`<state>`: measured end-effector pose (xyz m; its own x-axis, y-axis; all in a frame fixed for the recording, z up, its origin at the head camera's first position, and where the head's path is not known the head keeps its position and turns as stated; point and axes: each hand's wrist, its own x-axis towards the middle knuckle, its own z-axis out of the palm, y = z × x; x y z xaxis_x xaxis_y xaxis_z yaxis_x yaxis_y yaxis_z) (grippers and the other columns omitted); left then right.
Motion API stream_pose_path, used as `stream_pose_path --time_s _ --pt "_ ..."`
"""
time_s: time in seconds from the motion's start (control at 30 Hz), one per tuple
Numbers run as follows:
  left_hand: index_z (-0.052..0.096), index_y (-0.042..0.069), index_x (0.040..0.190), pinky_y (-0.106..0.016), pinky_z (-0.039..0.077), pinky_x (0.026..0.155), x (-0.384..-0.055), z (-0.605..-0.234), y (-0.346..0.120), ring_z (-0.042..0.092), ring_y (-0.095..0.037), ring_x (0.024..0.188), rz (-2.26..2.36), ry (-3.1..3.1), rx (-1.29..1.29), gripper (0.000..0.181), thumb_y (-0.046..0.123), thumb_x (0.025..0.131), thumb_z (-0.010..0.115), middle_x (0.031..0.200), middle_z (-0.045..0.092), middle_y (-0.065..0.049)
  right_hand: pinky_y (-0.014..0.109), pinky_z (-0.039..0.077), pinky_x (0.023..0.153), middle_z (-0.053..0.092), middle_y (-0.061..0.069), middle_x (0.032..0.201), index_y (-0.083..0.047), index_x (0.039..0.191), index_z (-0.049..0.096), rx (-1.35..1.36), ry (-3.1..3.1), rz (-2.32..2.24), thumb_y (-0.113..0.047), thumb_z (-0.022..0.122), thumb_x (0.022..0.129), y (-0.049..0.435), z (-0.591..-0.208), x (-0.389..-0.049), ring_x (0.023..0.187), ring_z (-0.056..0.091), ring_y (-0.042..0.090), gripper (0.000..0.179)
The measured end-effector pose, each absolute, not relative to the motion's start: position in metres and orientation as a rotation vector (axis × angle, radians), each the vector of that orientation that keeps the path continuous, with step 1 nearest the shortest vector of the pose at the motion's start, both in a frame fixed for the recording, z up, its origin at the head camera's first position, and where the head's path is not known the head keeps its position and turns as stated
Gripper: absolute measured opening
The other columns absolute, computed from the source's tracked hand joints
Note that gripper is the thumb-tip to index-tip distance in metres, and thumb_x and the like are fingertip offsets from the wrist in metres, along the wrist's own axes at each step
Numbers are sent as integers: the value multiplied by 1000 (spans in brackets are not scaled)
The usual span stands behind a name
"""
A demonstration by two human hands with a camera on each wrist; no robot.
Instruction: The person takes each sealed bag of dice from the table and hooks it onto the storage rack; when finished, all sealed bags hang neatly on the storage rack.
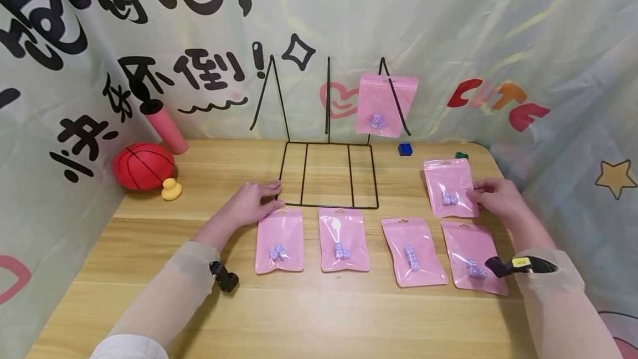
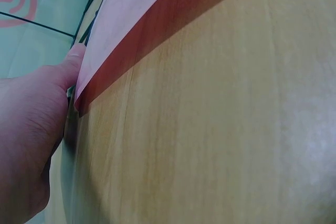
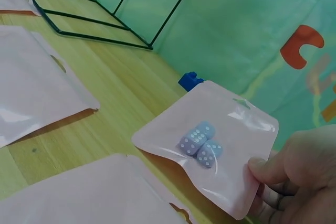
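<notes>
My right hand [image 1: 493,193] pinches a pink zip pouch [image 3: 231,129] by its right edge. Purple dice [image 3: 197,142] show through its clear front. At the black wire display rack [image 1: 329,205], my left hand [image 1: 254,201] grips the front left corner between thumb and fingers. Another pink pouch [image 1: 386,96] hangs on the rack's right hook. Along the table in front lie more dice pouches: a left one [image 1: 279,231] just under my left thumb, a second [image 1: 326,259], a third [image 1: 399,231] and a right one [image 1: 458,237] below the held pouch.
A red ball [image 1: 142,165], a yellow duck [image 1: 171,189] and a pink cylinder [image 1: 166,129] stand at the back left of the wooden table [image 1: 324,314]. A blue block [image 1: 405,149] and a green block [image 1: 461,155] sit near the printed backdrop cloth [image 1: 448,15].
</notes>
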<state>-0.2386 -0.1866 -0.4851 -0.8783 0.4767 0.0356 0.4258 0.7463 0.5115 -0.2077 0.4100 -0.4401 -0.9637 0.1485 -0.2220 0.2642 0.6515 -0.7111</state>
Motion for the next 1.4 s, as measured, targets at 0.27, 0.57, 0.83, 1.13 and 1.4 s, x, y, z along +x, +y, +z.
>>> stream_pose_path --time_s 0.27,0.57,0.83,1.13,1.4 --pt "65 4 141 -48 38 120 -238 -486 -187 46 -28 145 809 2850 756 53 38 102 73 151 56 -10 22 55 70 65 19 106 15 124 60 225 2793 -1269 -15 66 106 405 -432 -202 86 58 18 36" --pt "65 4 142 -48 37 120 -238 -485 -187 45 -27 146 802 2853 752 53 38 102 74 152 55 -8 24 57 71 62 20 112 10 128 59 185 2811 -1295 -20 64 108 390 -415 -192 88 58 18 36" --pt "65 4 142 -48 37 120 -238 -486 -187 47 -28 145 811 2855 769 53 38 102 74 152 55 -8 20 55 69 70 -2 100 8 124 64 103 2842 -1382 -18 68 106 373 -402 -184 86 60 8 32" --pt "65 4 142 -50 35 121 -237 -487 -187 46 -29 145 812 2856 767 53 38 102 74 152 55 -8 18 55 68 73 -3 97 6 118 68 -19 2855 -1449 -14 69 105 349 -388 -171 81 62 11 24" --pt "65 4 141 -50 35 121 -237 -486 -186 47 -29 145 811 2859 760 53 38 102 74 152 55 -8 18 56 70 72 0 98 3 119 68 -93 2831 -1515 -14 69 105 329 -374 -163 82 62 15 22"
